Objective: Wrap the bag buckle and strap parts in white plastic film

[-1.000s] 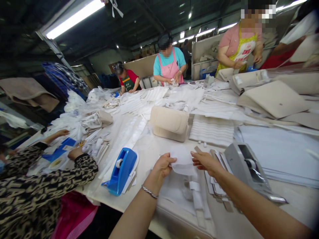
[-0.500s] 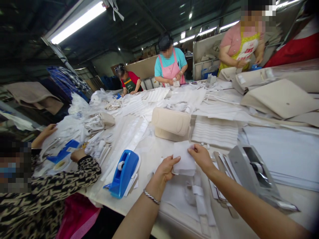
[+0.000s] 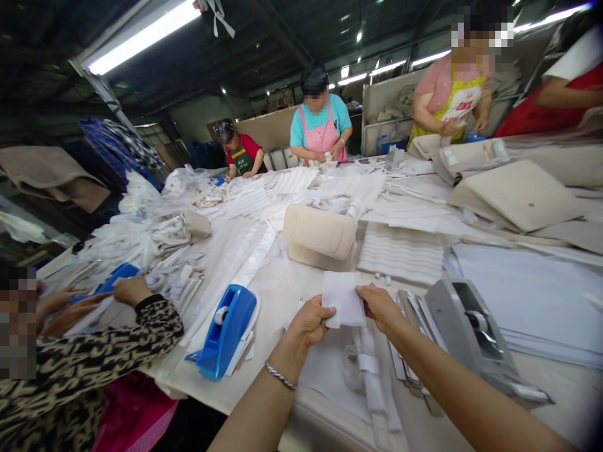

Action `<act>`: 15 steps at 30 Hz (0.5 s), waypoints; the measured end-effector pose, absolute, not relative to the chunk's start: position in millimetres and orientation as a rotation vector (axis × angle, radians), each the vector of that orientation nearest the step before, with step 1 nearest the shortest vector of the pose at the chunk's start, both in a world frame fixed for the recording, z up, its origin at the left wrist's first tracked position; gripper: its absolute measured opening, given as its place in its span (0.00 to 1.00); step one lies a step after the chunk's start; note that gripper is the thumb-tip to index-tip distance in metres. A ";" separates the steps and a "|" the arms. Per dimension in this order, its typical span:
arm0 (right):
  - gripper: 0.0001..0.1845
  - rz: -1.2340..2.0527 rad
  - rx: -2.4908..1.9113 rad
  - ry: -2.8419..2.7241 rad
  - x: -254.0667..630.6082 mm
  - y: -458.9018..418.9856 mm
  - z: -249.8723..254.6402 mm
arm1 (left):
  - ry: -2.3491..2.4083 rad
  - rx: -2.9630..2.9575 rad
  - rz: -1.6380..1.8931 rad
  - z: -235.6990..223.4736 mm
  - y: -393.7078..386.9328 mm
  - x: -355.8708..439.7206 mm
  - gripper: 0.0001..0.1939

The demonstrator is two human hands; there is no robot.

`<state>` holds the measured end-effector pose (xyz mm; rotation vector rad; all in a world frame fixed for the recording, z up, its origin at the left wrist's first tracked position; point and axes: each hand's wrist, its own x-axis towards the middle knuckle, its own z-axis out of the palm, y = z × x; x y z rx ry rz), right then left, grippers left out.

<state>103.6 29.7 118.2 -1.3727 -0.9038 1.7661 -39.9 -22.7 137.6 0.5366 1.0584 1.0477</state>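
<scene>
- Two sides of the small white sheet (image 3: 343, 298) are being pinched: left hand (image 3: 308, 320) is closing on the lower left edge, right hand (image 3: 381, 304) on the upper right corner.
- Sheet is looking flatter and squarer than a moment ago, no longer tilting.
- Meaning, my read: both grips are controlling its shape, so neither hand is being left free.
- Sheet is sitting just on the near side of the beige case (image 3: 320, 232), apart from it, above the counter (image 3: 211, 392).
- Nearer side of the case, past the sheet: white-wrapped strap (image 3: 369, 370) is lying untouched.
- Blue tape dispenser (image 3: 226, 333) is standing near-left of the case, grey tape dispenser (image 3: 475, 333) near-right; neither is being touched.
</scene>
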 end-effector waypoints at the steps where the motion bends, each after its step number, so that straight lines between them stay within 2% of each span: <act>1: 0.08 1.761 -1.375 -0.907 102.8 29.9 117.8 | 1.066 0.539 1.047 137.7 -23.0 -39.6 0.27; 7: 0.09 1.673 -1.372 -1.053 98.0 30.6 111.1 | 1.065 0.547 1.030 135.4 -22.0 -39.4 0.28; 11: 0.07 1.626 -1.276 -1.056 111.9 30.0 117.8 | 1.102 0.407 1.014 133.0 -18.4 -40.9 0.15; 15: 0.05 1.887 -1.239 -0.953 134.0 13.2 135.9 | 1.314 0.295 1.032 131.6 -13.2 -46.4 0.07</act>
